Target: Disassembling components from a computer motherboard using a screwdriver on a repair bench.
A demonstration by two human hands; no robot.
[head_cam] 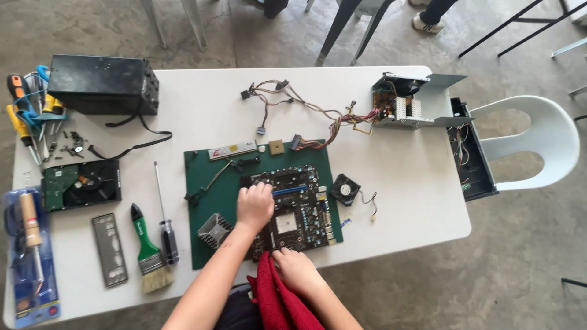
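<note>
My left hand (254,205) presses flat, fingers loose, on the motherboard (293,208) lying on the green mat (205,244); my right hand (296,269), open, touches the board's near edge beside a red cloth (275,299).

Head view, steeply down over table (397,183)

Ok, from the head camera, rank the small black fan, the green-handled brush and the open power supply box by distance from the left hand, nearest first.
From the left hand on the motherboard:
1. Small black fan, just to its right, off the board's edge.
2. Green-handled brush, to its left, past the green mat.
3. Open power supply box, far right corner of the table.
</note>
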